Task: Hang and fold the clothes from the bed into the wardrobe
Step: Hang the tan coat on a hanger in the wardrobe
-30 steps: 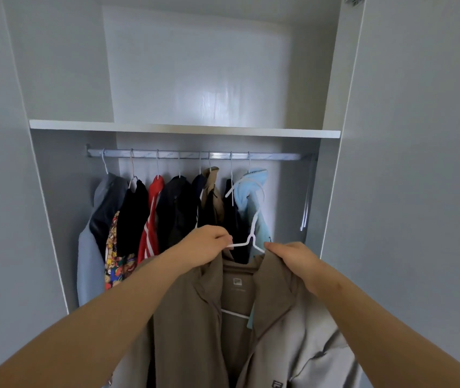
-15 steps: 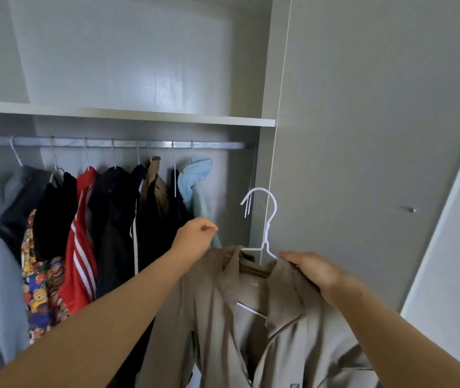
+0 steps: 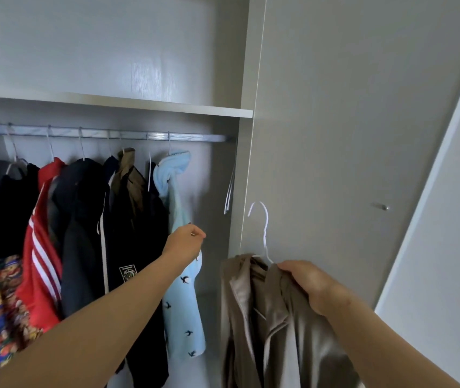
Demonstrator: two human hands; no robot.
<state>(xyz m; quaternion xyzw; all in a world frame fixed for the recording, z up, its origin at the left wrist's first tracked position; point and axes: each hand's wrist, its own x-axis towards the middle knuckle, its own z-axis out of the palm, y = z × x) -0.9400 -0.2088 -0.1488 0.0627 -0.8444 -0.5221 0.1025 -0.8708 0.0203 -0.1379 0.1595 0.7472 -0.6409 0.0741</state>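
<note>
At the right end of the wardrobe rail (image 3: 189, 136), my right hand (image 3: 310, 287) grips the shoulder of the beige jacket (image 3: 262, 317) on its white hanger (image 3: 263, 233), held by the door edge and well below the rail. My left hand (image 3: 185, 243) curls against the light-blue top (image 3: 181, 303); whether it pinches the cloth I cannot tell. With only 1 hand bearing it, the jacket could slip off the thin wire, or the hook could miss the rail on the lift.
</note>
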